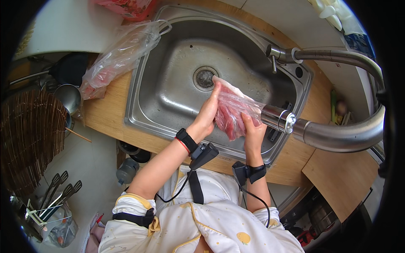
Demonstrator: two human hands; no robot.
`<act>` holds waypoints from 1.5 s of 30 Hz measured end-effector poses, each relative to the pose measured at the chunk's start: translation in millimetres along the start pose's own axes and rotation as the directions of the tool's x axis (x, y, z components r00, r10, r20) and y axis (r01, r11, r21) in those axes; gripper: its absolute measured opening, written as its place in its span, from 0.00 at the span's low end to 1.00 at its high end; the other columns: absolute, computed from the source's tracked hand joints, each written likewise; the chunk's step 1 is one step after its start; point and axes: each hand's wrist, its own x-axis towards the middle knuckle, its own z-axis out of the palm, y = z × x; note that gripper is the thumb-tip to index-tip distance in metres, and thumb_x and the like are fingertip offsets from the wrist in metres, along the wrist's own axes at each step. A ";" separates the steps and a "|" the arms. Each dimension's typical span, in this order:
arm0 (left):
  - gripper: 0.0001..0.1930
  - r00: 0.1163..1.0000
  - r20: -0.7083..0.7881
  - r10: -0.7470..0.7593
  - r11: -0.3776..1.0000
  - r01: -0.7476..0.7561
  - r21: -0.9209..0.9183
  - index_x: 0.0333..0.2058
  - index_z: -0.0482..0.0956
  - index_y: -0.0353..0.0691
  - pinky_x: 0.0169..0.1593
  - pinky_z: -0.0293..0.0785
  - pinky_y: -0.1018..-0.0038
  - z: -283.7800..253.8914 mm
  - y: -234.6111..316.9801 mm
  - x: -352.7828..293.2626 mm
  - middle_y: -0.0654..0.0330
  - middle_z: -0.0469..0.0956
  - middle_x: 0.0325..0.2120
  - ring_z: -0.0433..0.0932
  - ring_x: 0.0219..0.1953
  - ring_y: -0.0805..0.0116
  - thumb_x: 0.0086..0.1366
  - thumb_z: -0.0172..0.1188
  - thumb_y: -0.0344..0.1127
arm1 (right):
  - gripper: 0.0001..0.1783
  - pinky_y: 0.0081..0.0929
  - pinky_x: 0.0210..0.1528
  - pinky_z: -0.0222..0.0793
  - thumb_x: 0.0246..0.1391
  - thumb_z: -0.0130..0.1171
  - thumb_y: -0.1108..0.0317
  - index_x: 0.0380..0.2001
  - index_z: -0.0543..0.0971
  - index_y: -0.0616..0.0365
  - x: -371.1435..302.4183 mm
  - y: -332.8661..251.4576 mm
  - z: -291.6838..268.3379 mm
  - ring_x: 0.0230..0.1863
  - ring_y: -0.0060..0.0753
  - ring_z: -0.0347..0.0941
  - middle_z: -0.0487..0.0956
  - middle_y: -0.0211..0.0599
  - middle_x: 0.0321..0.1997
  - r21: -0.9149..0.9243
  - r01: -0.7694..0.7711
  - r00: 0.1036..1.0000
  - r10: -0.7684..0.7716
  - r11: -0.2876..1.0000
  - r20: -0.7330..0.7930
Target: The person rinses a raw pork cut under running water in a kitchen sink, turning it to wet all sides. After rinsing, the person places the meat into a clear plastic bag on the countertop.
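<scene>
Both my hands hold a slab of raw meat, pink-red with a pale fatty edge, above the steel sink. My left hand grips its left side, thumb along the top edge. On the right side, my right hand is closed on the meat with the thumb over its face. A clear stream of water runs from the faucet head onto the meat between my hands. Beyond the meat's far tip lies the round drain. The fingers behind the meat are hidden.
A clear plastic bag with something reddish inside lies over the counter and the sink's left rim. A red package sits behind it. At left are a ladle, a brown slatted mat and black spatulas. The curved faucet pipe arches at right.
</scene>
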 end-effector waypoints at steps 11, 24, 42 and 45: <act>0.25 0.968 0.159 -0.196 0.942 0.141 0.305 0.54 0.65 0.42 0.46 0.71 0.70 -14.7 -7.7 -13.5 0.62 0.73 0.45 0.73 0.45 0.70 0.62 0.59 0.45 | 0.18 0.21 0.48 0.66 0.55 0.54 0.69 0.47 0.74 0.67 -0.3 -1.2 3.0 0.45 0.24 0.72 0.76 0.36 0.46 0.215 -0.026 0.998 0.038 0.976 -0.052; 0.20 0.997 0.054 0.059 0.996 -0.063 0.066 0.48 0.72 0.37 0.47 0.71 0.75 -19.0 -5.1 -18.0 0.62 0.76 0.43 0.74 0.44 0.75 0.60 0.63 0.38 | 0.14 0.18 0.41 0.67 0.56 0.58 0.66 0.41 0.78 0.67 3.3 -11.1 23.1 0.37 0.19 0.71 0.79 0.30 0.37 -0.129 0.159 0.986 -0.150 0.979 0.076; 0.16 0.958 -0.054 0.282 0.858 -0.227 0.461 0.39 0.78 0.36 0.32 0.68 0.81 -23.9 -2.8 -20.6 0.67 0.76 0.29 0.71 0.29 0.82 0.64 0.57 0.45 | 0.18 0.43 0.63 0.54 0.54 0.51 0.73 0.49 0.75 0.58 28.1 -49.2 55.2 0.59 0.48 0.66 0.74 0.40 0.54 -0.565 0.707 0.700 -0.531 0.425 0.477; 0.15 0.962 -0.031 0.270 0.855 -0.225 0.467 0.40 0.78 0.37 0.33 0.68 0.82 -26.4 -1.1 -20.2 0.67 0.77 0.29 0.71 0.30 0.82 0.64 0.58 0.44 | 0.15 0.37 0.55 0.64 0.51 0.57 0.75 0.44 0.78 0.59 32.5 -52.3 53.0 0.50 0.44 0.73 0.79 0.40 0.45 -0.435 0.687 0.726 -0.570 0.582 0.384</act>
